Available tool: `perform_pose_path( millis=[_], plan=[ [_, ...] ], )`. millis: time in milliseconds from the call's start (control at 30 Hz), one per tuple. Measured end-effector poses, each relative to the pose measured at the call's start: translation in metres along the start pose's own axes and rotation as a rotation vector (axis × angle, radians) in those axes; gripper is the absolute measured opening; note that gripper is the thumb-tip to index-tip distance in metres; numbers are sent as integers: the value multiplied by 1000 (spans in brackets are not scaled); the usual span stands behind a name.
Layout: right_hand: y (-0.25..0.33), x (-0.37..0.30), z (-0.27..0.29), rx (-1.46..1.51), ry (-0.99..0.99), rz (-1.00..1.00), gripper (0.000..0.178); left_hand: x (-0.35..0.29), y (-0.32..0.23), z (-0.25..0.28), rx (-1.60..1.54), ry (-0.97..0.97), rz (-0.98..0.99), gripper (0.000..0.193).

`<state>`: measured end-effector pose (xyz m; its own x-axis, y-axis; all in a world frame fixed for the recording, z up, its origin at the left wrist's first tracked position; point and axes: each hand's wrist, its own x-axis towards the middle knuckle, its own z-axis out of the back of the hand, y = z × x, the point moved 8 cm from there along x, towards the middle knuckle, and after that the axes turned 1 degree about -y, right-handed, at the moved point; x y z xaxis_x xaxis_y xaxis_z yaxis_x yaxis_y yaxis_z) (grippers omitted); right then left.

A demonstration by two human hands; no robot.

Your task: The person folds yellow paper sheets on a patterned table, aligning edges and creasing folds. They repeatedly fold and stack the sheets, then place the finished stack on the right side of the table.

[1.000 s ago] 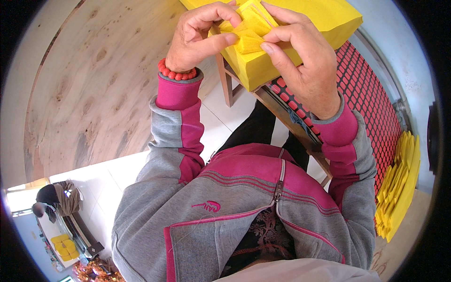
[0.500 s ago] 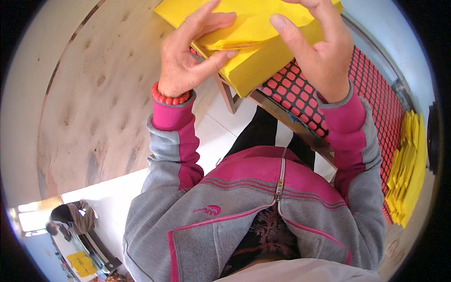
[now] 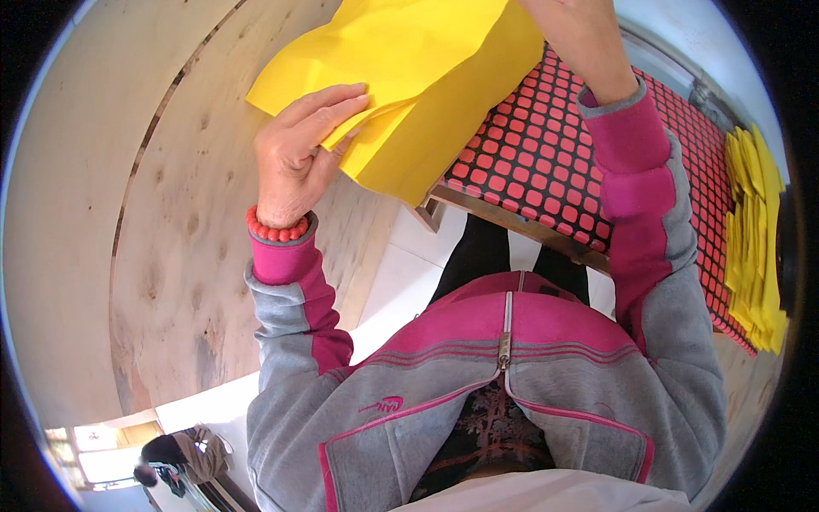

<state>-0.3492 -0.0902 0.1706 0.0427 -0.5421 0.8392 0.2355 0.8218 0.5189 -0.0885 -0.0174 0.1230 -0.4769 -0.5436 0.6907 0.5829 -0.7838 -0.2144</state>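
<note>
My left hand is closed on the near left edge of a yellow folded sheet. The thumb lies under the sheet and the fingers on top; a folded lip shows between them. Whether the sheet is cloth or paper I cannot tell. Its near side hangs down as a broad panel over the corner of a table with a red-and-black checked cover. My right hand is at the sheet's far right end, its fingers cut off by the top of the picture, so its grip is hidden.
A pile of yellow folded pieces lies at the right end of the checked cover. To the left stretches a large pale wooden board. Another person is bent over a bench at the lower left.
My left hand has gone from spread fingers to gripping the sheet's edge, lower and further left. The yellow sheet has shifted left. My right hand has moved up, partly out of the picture.
</note>
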Motion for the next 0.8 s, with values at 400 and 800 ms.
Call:
perform_pose_path(
  millis=[400, 800],
  plan=[
    [-35, -28, -33, -2, 889, -373, 57, 8, 39, 21, -421, -231, 335, 23],
    [-82, -44, -70, 1101, 358, -1045, 36, 21, 2, 52, -95, -220, 77, 18]
  ],
)
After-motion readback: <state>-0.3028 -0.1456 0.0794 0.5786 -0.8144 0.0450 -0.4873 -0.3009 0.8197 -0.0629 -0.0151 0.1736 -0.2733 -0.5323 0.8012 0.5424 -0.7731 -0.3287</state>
